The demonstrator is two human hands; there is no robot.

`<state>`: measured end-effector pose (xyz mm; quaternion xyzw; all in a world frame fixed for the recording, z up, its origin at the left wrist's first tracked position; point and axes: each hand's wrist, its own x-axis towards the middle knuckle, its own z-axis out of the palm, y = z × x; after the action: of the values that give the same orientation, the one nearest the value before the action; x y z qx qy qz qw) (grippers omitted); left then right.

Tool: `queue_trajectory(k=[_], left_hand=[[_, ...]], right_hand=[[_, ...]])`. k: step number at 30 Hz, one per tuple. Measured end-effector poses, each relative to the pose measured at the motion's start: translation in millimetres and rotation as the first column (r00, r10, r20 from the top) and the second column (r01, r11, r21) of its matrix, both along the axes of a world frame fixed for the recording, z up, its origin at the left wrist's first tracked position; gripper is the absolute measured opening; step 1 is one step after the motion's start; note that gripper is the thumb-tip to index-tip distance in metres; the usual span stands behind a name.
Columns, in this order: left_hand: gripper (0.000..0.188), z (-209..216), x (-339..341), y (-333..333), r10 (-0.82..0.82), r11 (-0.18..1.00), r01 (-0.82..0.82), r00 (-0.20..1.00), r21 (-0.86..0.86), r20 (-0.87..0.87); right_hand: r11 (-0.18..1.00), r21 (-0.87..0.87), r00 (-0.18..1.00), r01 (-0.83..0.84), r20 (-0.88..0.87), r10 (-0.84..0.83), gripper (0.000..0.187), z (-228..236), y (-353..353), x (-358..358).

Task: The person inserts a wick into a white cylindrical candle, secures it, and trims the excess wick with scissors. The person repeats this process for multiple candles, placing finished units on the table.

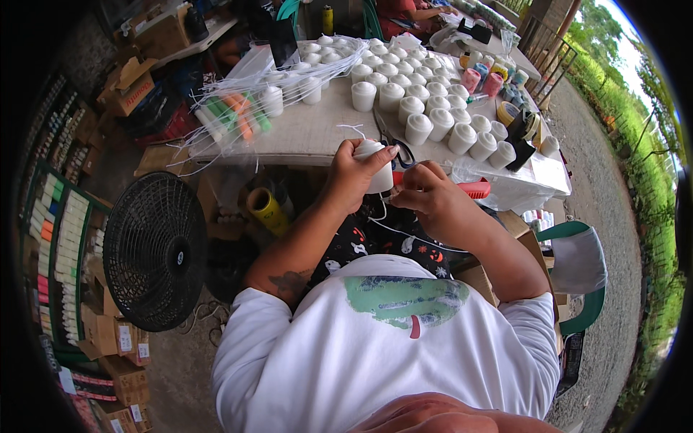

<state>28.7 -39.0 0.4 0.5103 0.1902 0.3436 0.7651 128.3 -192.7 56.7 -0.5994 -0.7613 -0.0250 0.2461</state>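
Observation:
My left hand [351, 175] grips a white spool of thread [375, 164] in front of the table's near edge. Just to its right, my right hand [426, 193] has its fingers pinched at the spool's lower end, where a thin white thread [404, 234] hangs down toward my lap. A red-handled tool [473, 189] lies behind my right hand. Black scissors [393, 141] rest on the table just beyond the spool. Many white spools [415, 94] stand in rows on the table top.
The table [310, 133] also bears bundles of plastic-wrapped coloured and white spools [231, 115], coloured spools [480, 76] and tape rolls [516, 119]. A black fan [155, 249] stands at left, near shelves of thread [61, 245] and cardboard boxes [119, 346]. A green chair [581, 267] is at right.

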Motion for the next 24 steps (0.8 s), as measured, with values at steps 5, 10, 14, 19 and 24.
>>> queue_trajectory(k=[5, 10, 14, 19, 24], left_hand=[[0.047, -0.7, 1.6, -0.7, 0.013, 1.0, -0.014, 1.0, 0.024, 0.011], [0.048, -3.8, 3.6, -1.3, 0.033, 0.998, -0.033, 0.999, 0.056, 0.003], [0.051, -3.4, 1.5, -2.4, 0.063, 0.994, -0.064, 0.998, 0.089, 0.011], [0.052, -6.3, 1.1, -1.1, 0.069, 0.995, -0.067, 0.997, 0.077, -0.019], [0.049, -10.6, 2.7, -0.2, 0.002, 0.999, -0.002, 1.0, 0.046, -0.003]], right_hand=[[0.999, -0.026, 0.997, -0.032, 0.065, 0.034, 0.046, 2.1, 0.7, -0.8], [0.999, -0.041, 0.996, 0.023, 0.082, -0.02, 0.045, 4.4, 0.1, -2.6], [0.997, 0.009, 0.997, 0.08, 0.003, -0.08, 0.044, 7.4, -0.1, -8.8], [0.999, -0.013, 0.999, 0.035, 0.004, -0.035, 0.04, 2.3, 0.9, -6.3], [0.991, -0.125, 0.998, -0.054, 0.001, 0.055, 0.031, 0.5, -3.6, 0.0]])
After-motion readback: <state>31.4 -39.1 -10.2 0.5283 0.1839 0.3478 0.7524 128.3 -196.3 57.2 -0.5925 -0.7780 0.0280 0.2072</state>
